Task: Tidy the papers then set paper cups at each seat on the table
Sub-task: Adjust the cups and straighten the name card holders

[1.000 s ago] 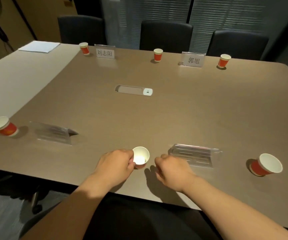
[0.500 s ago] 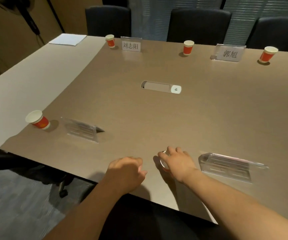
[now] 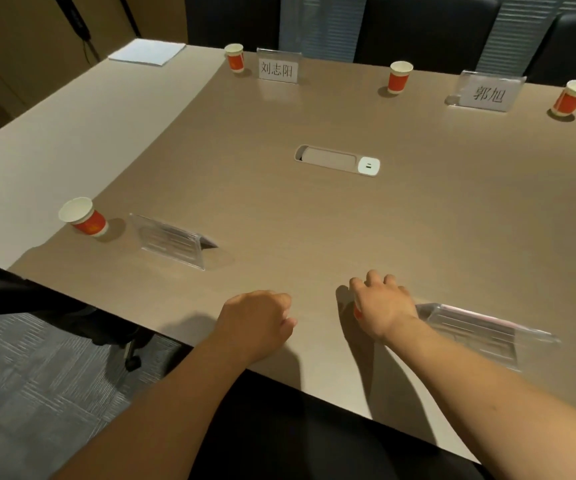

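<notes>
Since the earlier frames the middle cup has passed from the left hand to the right hand, which now covers it from above near the table's near edge. Only a sliver of red wall shows under the palm, so whether it stands upright, and which way its mouth faces, cannot be told. The right hand's fingers curl down around the cup. The left hand sits just to its left, apart from it, fingers curled into a loose fist holding nothing.

Just right of the right hand a clear name stand lies along the near edge. Another clear stand sits toward the near left corner, with a red and white cup beside it, upright with its mouth up.

Along the far edge three more cups stand upright, one at the left, one in the middle and one at the right, with two printed name cards between them. A cable hatch lies at the table's centre, its long axis running left to right. A stack of papers rests flat at the far left corner.
</notes>
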### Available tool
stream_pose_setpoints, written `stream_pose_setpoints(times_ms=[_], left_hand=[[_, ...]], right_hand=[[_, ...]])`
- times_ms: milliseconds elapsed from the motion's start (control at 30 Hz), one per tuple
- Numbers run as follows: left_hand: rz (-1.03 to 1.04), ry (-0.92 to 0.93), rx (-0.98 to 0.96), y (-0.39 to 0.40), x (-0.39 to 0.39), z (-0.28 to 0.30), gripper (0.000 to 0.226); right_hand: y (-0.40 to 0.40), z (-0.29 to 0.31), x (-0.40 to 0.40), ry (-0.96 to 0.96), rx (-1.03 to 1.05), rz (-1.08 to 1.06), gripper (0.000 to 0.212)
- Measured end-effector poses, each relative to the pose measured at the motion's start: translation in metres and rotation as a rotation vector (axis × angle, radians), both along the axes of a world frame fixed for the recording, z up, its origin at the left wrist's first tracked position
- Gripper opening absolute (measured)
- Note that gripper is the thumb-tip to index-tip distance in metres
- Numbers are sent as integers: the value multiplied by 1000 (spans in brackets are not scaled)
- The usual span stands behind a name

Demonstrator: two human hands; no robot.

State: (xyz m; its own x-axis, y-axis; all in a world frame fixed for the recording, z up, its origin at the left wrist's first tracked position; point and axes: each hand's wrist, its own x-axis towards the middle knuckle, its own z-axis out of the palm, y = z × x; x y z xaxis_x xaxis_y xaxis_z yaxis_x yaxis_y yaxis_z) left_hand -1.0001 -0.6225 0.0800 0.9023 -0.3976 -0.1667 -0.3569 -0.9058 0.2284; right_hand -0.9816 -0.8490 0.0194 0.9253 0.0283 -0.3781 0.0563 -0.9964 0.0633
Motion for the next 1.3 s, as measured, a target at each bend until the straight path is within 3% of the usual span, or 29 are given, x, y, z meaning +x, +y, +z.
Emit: stream_pose_setpoints(times_ms=[100, 167, 267, 300, 433, 733, 867, 1000, 1133, 1300], left_hand=[[64, -33, -6, 15, 2, 4, 24], [62, -16, 7, 32, 2, 7, 26], [17, -7, 17, 68, 0, 13, 25], [3, -31, 23, 82, 3, 15, 25], [-4, -54, -5, 147, 16, 25, 30], [-2, 8, -37, 299, 29, 46, 36], [27, -28, -45, 343, 56, 50, 29], [32, -41, -15, 367, 95, 45, 25], [115, -71, 24, 383, 149, 35, 24], [202, -82, 66, 405, 208, 21, 26]], right_hand=[[12, 13, -4, 12, -35, 39, 85], [32, 28, -13, -71, 19, 70, 73], [81, 52, -30, -175, 173, 153, 25], [99, 60, -34, -145, 212, 187, 22], [170, 69, -32, -51, 199, 231, 24], [327, 90, -16, -39, 171, 188, 25], [375, 100, 9, -87, 201, 213, 35], [405, 94, 47, -89, 207, 269, 25], [432, 86, 109, -116, 216, 307, 27], [443, 62, 177, -220, 247, 231, 36]])
